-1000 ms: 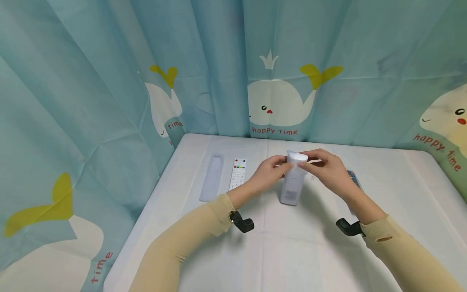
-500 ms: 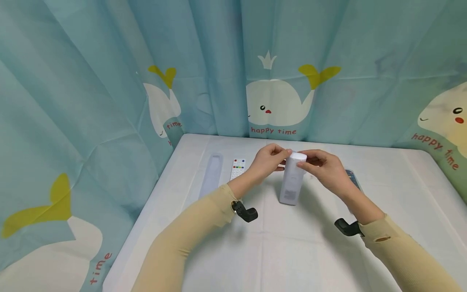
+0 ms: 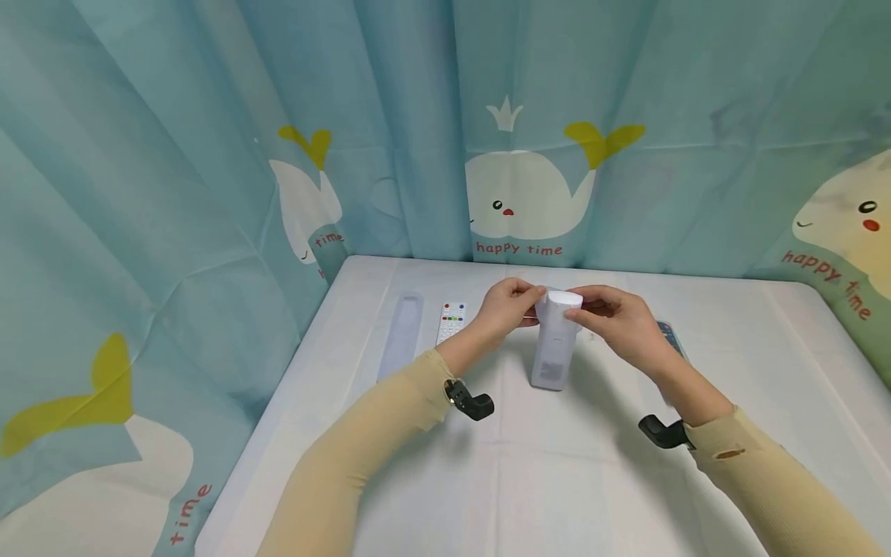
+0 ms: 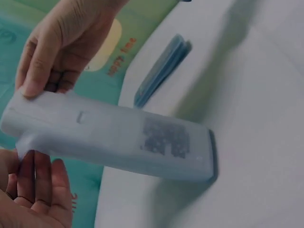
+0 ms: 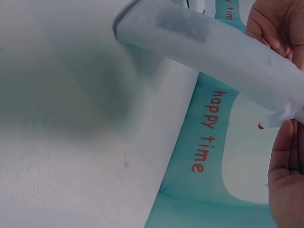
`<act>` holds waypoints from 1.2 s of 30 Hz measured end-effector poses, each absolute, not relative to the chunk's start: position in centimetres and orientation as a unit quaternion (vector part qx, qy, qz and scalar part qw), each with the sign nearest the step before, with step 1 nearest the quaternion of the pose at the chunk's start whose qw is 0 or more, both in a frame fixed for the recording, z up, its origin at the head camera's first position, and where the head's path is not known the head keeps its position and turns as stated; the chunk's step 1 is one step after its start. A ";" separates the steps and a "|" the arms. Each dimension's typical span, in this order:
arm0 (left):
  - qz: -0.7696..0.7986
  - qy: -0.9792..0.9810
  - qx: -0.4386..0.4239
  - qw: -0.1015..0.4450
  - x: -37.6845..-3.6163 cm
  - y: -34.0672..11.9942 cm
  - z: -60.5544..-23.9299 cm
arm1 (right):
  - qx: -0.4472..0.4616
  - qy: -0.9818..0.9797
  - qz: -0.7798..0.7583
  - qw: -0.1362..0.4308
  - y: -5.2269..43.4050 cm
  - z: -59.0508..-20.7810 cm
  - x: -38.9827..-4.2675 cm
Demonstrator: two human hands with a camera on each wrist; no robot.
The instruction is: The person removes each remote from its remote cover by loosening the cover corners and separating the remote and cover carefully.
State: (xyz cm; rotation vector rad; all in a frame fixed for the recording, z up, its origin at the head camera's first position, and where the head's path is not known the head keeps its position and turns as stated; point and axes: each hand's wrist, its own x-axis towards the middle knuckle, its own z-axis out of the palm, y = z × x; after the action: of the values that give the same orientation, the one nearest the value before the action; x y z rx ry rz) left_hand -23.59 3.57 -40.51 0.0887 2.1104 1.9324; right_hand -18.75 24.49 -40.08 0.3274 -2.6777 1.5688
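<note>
Remote inside translucent sleeve, fingers at its mouth.

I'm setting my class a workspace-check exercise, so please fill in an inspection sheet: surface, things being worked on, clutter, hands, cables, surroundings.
Surface: white table, faint creases.
Job's things: pale remote in a translucent sleeve, held nearly upright.
Clutter: second sleeve, lying flat; white remote and dark-blue remote, both partly hidden by arms.
Hands: left hand pinches the sleeve's upper edge; right hand grips the sleeve near its top.
Cables: nothing seen.
Surroundings: whale-print curtain behind.
</note>
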 end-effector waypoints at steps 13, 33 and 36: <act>0.553 0.813 0.059 0.173 -24.3 4.0 -42.1 | 0.105 -0.861 0.497 0.004 24.8 -39.9 -18.8; 0.505 0.827 0.059 0.241 -23.9 3.2 -44.9 | 0.101 -0.866 0.490 -0.010 24.6 -39.8 -19.5; 0.515 0.820 0.057 0.243 -23.8 3.0 -45.0 | 0.094 -0.872 0.481 -0.006 24.6 -39.8 -19.8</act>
State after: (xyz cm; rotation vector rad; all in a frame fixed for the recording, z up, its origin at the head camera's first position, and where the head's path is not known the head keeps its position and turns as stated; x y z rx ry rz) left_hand -23.81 2.95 -44.96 0.1552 2.2423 1.4063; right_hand -19.83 24.61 -39.80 0.2955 -2.7500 1.5159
